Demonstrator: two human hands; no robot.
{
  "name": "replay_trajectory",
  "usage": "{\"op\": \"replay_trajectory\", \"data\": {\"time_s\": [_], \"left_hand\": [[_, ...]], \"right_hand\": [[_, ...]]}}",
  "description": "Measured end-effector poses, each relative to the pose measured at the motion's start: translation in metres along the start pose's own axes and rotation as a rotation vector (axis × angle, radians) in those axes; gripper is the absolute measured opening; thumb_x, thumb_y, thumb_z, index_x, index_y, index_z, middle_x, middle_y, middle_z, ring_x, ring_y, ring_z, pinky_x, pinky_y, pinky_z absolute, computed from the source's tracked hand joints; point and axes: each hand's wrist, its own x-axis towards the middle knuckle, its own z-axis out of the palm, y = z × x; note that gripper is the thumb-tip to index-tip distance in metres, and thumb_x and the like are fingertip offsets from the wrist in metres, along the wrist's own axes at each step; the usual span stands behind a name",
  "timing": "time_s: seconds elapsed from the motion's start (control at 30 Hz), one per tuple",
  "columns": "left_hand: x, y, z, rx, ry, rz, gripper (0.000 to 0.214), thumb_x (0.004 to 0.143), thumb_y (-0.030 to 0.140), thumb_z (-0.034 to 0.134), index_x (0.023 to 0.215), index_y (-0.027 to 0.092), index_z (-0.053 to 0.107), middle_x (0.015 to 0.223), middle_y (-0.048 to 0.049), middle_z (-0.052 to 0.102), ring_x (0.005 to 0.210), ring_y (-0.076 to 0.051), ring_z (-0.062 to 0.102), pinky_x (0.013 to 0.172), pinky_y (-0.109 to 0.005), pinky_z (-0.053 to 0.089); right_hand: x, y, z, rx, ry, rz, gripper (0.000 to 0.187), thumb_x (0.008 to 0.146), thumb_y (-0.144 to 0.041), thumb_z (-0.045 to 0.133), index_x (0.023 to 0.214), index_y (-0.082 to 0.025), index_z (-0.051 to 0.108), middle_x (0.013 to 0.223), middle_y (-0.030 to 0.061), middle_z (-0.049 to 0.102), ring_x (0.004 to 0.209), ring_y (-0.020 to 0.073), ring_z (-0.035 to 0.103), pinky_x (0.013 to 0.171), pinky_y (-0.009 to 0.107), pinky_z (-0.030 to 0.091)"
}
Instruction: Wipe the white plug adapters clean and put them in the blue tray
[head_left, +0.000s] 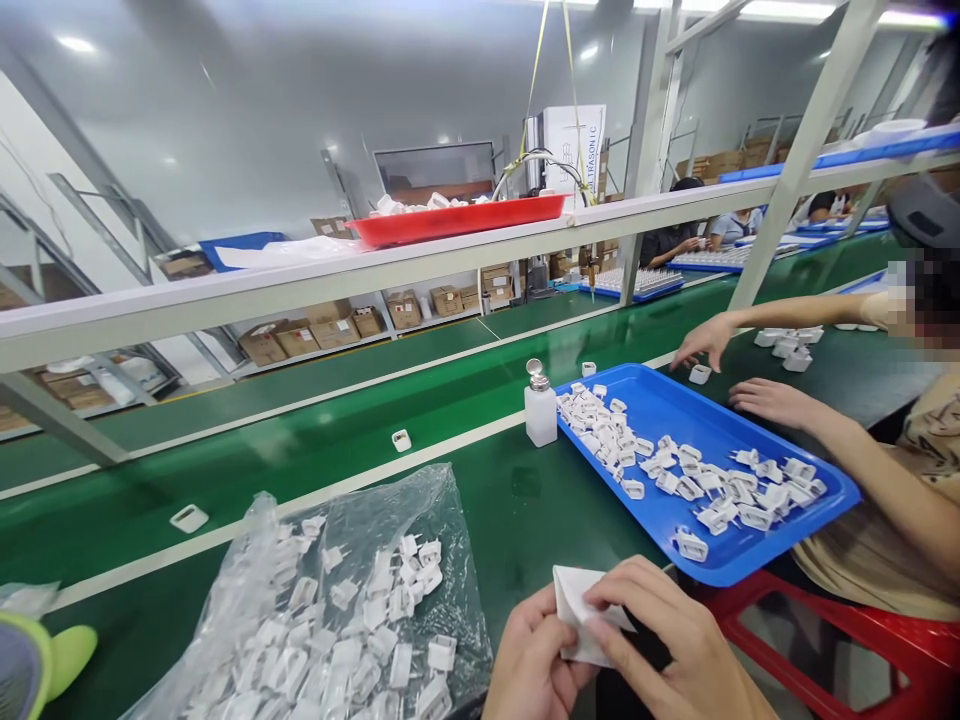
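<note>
At the bottom of the head view, my left hand (536,665) and my right hand (660,640) both pinch a folded white cloth or paper wipe (579,612) between them. Its exact material is hard to tell. Just ahead of my right hand lies a blue plastic tray (750,430) heaped with small white plastic plug parts. To the left of my hands, a clear plastic bag (442,530) holds many similar white parts. A white dispenser bottle with a metal pump top (540,410) stands beside the tray's left end.
A co-worker's arms and hands (772,400) reach over the tray's far side, near more white parts. A green conveyor belt (495,490) runs beneath everything. A white shelf rail (450,255) carries a red tray (457,220). A red stool (817,625) stands at lower right.
</note>
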Motion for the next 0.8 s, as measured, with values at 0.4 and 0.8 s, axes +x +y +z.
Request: {"op": "replay_trajectory", "data": {"time_s": [0.4,0.8], "left_hand": [[-0.004,0.001,-0.001,-0.005,0.032,0.032,0.046,0.06,0.008,0.061,0.099,0.013,0.083,0.091,-0.0108,0.079,0.089,-0.023,0.07,0.073,-0.027,0.05],[0.002,-0.005,-0.007,-0.085,0.124,0.038,0.038,0.063,0.01,0.069,0.099,0.013,0.083,0.091,-0.0122,0.081,0.092,-0.027,0.073,0.083,-0.034,0.054]], "right_hand": [[-0.003,0.001,0.008,-0.146,0.007,-0.245,0.008,0.096,-0.023,0.063,0.103,-0.024,0.067,0.089,0.0035,0.071,0.079,0.0195,0.068,0.069,0.03,0.06],[-0.005,-0.004,0.018,-0.187,0.033,-0.34,0.018,0.092,-0.005,0.055,0.095,-0.019,0.067,0.075,0.0038,0.066,0.068,0.0178,0.06,0.062,0.031,0.053]]}}
